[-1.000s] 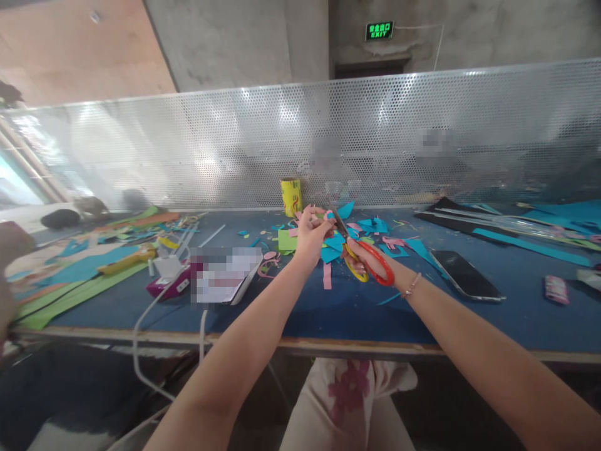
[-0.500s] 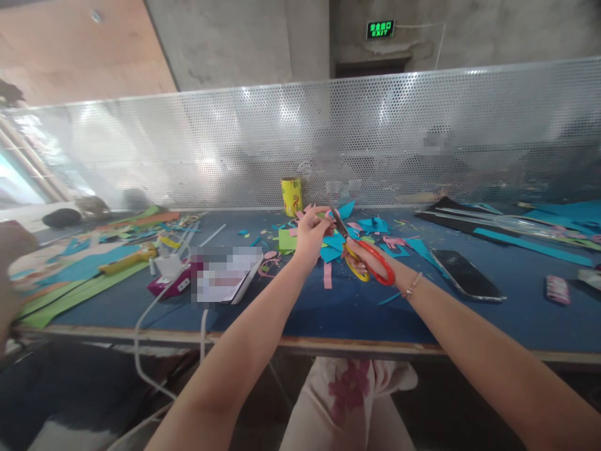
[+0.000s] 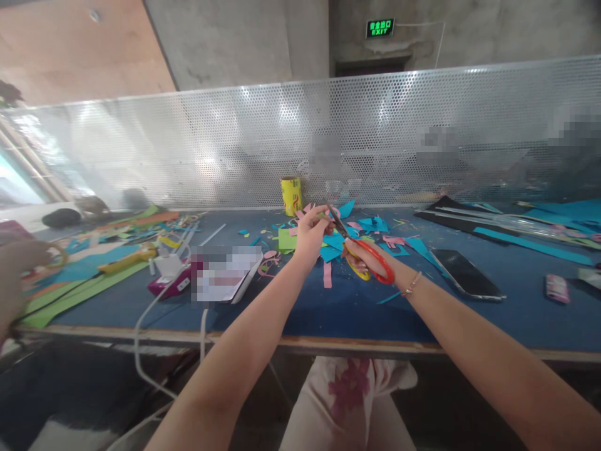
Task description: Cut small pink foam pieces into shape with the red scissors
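My right hand grips a pair of scissors with red and yellow handles. Their dark blades point up and away, close beside the fingers of my left hand. Thumb and fingertips of that left hand are pinched together on a small piece of paper, mostly covered by the fingers, its shape unclear. Beneath both hands lie blue paper scraps, a green paper piece and a pink paper strip.
A yellow roll stands by the perforated metal screen. To the right lie a phone and a pink item. A purple power strip and a glue gun are left. Another person's hand reaches in there.
The scissors have shifted slightly, with their tips now further up and left. At the left edge, the other person's hand has moved further into view. My left hand has barely moved.
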Motion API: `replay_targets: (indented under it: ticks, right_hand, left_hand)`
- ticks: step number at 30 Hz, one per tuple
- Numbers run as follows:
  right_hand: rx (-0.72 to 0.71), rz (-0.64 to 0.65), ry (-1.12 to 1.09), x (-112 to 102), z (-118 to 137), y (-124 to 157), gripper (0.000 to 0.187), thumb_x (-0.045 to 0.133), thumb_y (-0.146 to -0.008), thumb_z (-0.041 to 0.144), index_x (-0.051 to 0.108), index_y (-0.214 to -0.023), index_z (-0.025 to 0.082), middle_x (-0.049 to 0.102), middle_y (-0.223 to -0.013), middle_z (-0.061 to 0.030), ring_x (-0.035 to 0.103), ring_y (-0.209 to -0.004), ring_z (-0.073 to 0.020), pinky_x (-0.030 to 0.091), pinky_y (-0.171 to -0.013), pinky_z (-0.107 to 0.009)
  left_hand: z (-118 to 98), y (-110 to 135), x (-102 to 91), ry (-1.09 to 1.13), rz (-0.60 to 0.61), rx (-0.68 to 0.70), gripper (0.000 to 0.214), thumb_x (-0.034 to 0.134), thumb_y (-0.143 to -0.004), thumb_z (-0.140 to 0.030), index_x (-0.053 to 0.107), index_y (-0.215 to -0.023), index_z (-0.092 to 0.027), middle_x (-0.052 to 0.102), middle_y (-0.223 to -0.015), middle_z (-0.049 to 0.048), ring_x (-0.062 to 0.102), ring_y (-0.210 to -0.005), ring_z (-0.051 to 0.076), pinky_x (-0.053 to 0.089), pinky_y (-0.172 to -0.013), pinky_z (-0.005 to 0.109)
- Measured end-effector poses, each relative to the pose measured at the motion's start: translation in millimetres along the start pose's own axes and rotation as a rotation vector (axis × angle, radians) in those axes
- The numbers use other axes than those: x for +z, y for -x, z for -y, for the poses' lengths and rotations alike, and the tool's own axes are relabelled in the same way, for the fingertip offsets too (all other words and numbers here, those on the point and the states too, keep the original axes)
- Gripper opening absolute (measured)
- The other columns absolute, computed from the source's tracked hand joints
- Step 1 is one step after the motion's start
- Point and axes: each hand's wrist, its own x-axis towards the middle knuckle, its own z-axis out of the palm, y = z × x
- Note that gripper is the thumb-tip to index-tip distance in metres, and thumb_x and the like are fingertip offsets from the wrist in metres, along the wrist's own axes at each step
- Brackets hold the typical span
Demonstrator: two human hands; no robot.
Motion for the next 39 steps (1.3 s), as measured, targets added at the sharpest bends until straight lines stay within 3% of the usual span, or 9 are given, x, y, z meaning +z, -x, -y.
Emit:
replay_targets:
  ticks: [8,16,21,24,28,31,39]
  right_hand:
    - [-0.005,-0.047,0.067,2.5,4.8,1.1,0.05,0.053,-0.067,0.068,0.052,-0.066,0.018,0.036,-0.046,0.0054,0.03,-0.037,-0.0053,0.023,-0.034,-0.02]
    - [0.059,-0.045,-0.005,-0.7,-2.1,-3.3,0.049,0.057,-0.064,0.067,0.052,-0.066,0.018,0.039,-0.045,0.0065,0.031,-0.035,-0.0045,0.023,-0.034,-0.02]
    - [0.051,-0.117,0.004,-3.7,-6.1,-6.2,0.048,0.055,-0.067,0.065,0.048,-0.061,0.018,0.043,-0.047,0.0044,0.035,-0.037,-0.0055,0.026,-0.036,-0.021]
    - [-0.013,-0.238,0.029,-5.2,-5.4,-8.2,0.04,0.065,-0.064,0.054,0.046,-0.061,0.019,0.043,-0.047,0.0047,0.038,-0.04,-0.0072,0.029,-0.039,-0.023]
    - [-0.182,-0.421,0.025,-8.5,-4.8,-12.7,0.031,0.072,-0.059,0.038,0.049,-0.068,0.019,0.05,-0.056,0.0038,0.044,-0.048,-0.0092,0.036,-0.047,-0.025]
    - [-0.249,-0.427,-0.063,-10.8,-5.8,-15.0,0.027,0.069,-0.061,0.036,0.05,-0.071,0.019,0.052,-0.061,0.0027,0.047,-0.052,-0.0101,0.038,-0.05,-0.026]
    - [-0.235,-0.424,-0.12,-11.4,-4.9,-13.4,0.026,0.069,-0.059,0.031,0.052,-0.074,0.019,0.054,-0.063,0.0028,0.049,-0.053,-0.0095,0.039,-0.052,-0.026]
  left_hand:
    - [1.5,-0.3,0.2,-0.021,-0.005,0.031,0.021,0.052,-0.071,-0.01,0.061,-0.089,-0.019,0.057,-0.062,-0.0018,0.054,-0.055,0.007,0.043,-0.054,0.021]
    - [2.9,-1.6,-1.1,-0.138,-0.031,0.064,0.024,0.05,-0.071,-0.008,0.057,-0.092,-0.018,0.056,-0.059,-0.003,0.054,-0.055,0.008,0.044,-0.057,0.022]
    - [5.4,-1.8,-2.2,-0.143,-0.063,0.094,0.02,0.051,-0.073,-0.01,0.055,-0.09,-0.019,0.057,-0.058,-0.0029,0.057,-0.057,0.01,0.047,-0.06,0.025]
    - [8.2,0.1,0.3,-0.104,-0.024,0.056,0.01,0.053,-0.073,-0.013,0.051,-0.081,-0.019,0.058,-0.058,-0.0028,0.058,-0.056,0.011,0.048,-0.06,0.025]
    - [12.7,5.6,6.5,-0.085,0.13,-0.05,0.013,0.057,-0.071,-0.016,0.045,-0.075,-0.019,0.06,-0.058,-0.0024,0.057,-0.052,0.01,0.048,-0.057,0.025]
    - [15.5,8.6,9.8,-0.125,0.19,-0.097,0.014,0.058,-0.071,-0.017,0.045,-0.073,-0.018,0.06,-0.056,-0.0028,0.057,-0.05,0.009,0.048,-0.057,0.024]
    - [17.8,9.5,11.0,-0.186,0.207,-0.083,0.014,0.058,-0.07,-0.014,0.045,-0.072,-0.017,0.058,-0.054,-0.0043,0.057,-0.051,0.008,0.047,-0.055,0.022]
